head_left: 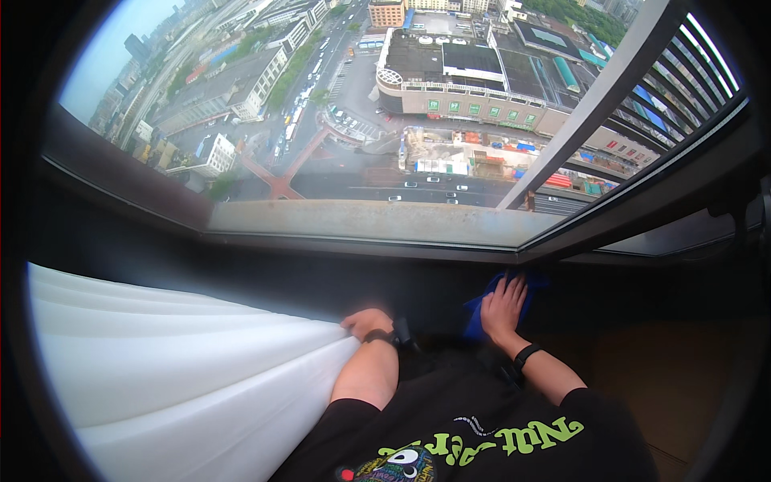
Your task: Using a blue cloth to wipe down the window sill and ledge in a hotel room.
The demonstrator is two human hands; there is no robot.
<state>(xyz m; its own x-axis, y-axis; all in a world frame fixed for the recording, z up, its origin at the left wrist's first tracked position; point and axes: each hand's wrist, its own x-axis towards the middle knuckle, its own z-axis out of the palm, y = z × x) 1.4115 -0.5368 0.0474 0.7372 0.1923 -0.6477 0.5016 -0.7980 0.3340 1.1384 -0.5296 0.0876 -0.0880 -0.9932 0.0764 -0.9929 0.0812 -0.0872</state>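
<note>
My left hand is closed around the edge of a white curtain, whose folds stretch tight toward the left. On the dark ledge below the window, my right hand lies flat over a blue cloth. Its fingers are stretched out and point toward the window frame, and blue fabric shows on both sides of the hand. The dark window sill spans the space between my hands.
Ahead stands a large window with a dark frame. Through the glass, buildings, a road and cars appear far below. A slanting post and dark slats are at the right. A brown surface lies at the lower right.
</note>
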